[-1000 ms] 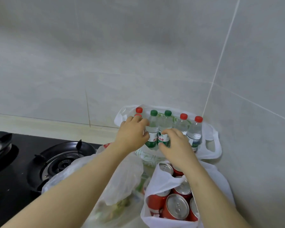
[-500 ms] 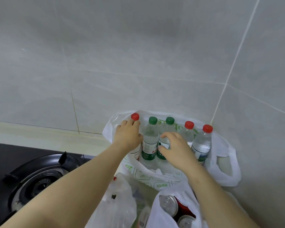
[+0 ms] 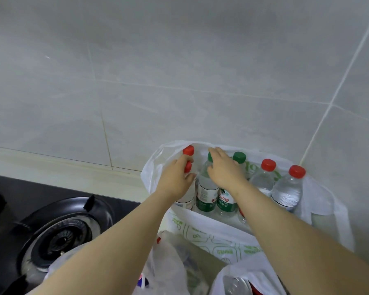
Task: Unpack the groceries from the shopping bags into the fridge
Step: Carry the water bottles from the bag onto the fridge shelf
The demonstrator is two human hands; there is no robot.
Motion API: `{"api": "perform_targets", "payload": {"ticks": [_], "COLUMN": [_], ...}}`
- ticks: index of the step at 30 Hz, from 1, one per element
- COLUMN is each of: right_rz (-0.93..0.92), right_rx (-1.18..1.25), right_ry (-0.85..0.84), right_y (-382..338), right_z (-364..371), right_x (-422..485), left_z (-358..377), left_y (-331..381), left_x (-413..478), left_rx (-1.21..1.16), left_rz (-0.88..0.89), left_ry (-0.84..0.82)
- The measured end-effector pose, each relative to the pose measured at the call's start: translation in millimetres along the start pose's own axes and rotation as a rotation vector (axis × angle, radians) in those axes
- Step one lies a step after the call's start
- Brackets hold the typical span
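**Water bottles still in the bag, both hands reaching in**

Water bottles stand upright in a white shopping bag on the counter, pushed into the tiled corner. My left hand has its fingers curled around the neck of a red-capped bottle at the bag's left end; I judge the grip closed on it, though the fingertips are hidden behind the neck. My right hand lies over the green-capped bottle just right of that, fingers spread and loosely bent. I cannot tell whether they have closed on anything.

Another green cap sits right beside the right-hand fingers, and two more red-capped bottles stand further right, clear of both hands. No fridge is in view.

What worries me: the bottles are packed shoulder to shoulder, so lifting one by the neck may drag or tip its neighbour. The bag's loose rim could snag a bottle on the way up. To the left of my left hand the gas burner sits near, and a can bag lies below my right forearm, so a dropped bottle would land on either.
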State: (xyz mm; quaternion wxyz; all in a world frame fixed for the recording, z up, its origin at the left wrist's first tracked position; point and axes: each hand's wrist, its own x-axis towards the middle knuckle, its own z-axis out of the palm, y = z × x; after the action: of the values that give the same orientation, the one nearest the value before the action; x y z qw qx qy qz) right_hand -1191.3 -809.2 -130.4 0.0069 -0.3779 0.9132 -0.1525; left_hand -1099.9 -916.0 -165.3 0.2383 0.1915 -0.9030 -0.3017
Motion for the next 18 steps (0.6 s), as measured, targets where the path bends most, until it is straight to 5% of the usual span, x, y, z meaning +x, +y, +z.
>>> {"api": "perform_targets", "payload": {"ticks": [6, 18], "right_rz": [-0.042, 0.193], "right_rx": [0.146, 0.953], "right_ry": [0.128, -0.013], "right_y": [2, 9], "right_z": [6, 24], "right_x": [-9, -46], "left_z": [0, -5], "left_y": [1, 2], "left_x": [-5, -16], "left_rx": [-0.156, -0.206], "left_rz": [-0.115, -0.228], "left_ry": [0.056, 0.004]}}
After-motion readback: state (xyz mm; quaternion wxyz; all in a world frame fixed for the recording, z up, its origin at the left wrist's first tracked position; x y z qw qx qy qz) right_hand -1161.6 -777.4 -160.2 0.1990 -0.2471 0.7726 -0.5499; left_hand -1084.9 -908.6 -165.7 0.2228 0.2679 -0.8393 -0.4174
